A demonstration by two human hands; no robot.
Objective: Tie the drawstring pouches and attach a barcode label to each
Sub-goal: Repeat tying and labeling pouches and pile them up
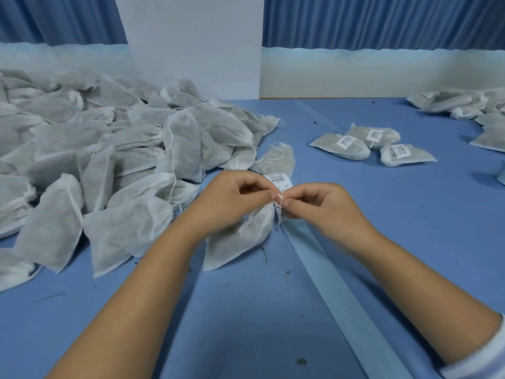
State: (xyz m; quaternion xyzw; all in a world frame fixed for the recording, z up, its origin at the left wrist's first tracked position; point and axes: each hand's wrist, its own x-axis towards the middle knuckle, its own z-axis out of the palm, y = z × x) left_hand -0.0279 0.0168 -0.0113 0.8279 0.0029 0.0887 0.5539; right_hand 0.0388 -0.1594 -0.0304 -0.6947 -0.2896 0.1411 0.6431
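Note:
A white drawstring pouch filled with greenish material lies on the blue table under my hands. My left hand pinches its gathered neck and string. My right hand pinches the white drawstring loop between the two hands. A barcode label sticks up just behind my fingers, and part of another label hangs below the knot.
A big heap of untied pouches fills the left side. Three labelled pouches lie at the right centre, more pouches at the far right. A pale blue strip runs across the table. A white board stands behind.

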